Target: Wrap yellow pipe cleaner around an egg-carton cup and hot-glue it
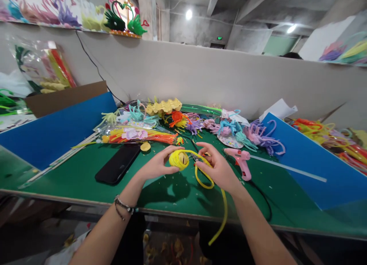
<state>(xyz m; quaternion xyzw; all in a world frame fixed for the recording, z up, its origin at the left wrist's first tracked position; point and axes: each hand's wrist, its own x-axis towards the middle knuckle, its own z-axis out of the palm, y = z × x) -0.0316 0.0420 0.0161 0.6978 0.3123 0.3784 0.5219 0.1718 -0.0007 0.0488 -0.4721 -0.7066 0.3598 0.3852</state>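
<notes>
Between thumb and fingers, my left hand [160,162] holds a small ball wrapped in yellow fuzzy stem [178,160], its pale core showing at the right end. From the ball a yellow strand [224,215] runs to my right hand [216,166], which is closed on it. The strand makes a loop below my right fingers, and its tail hangs over the table's front edge. Scissors [195,156] lie behind the strand, partly hidden. A pink glue gun [242,161] with a long clear glue stick [289,168] rests right of my right hand.
A black phone [119,163] lies on the green table [172,198] at left, near a round yellow piece [145,146]. Bundles of coloured stems and a yellow egg-carton piece [164,106] line the back. Blue panels [63,131] stand at both sides. The glue gun's black cord curves frontward.
</notes>
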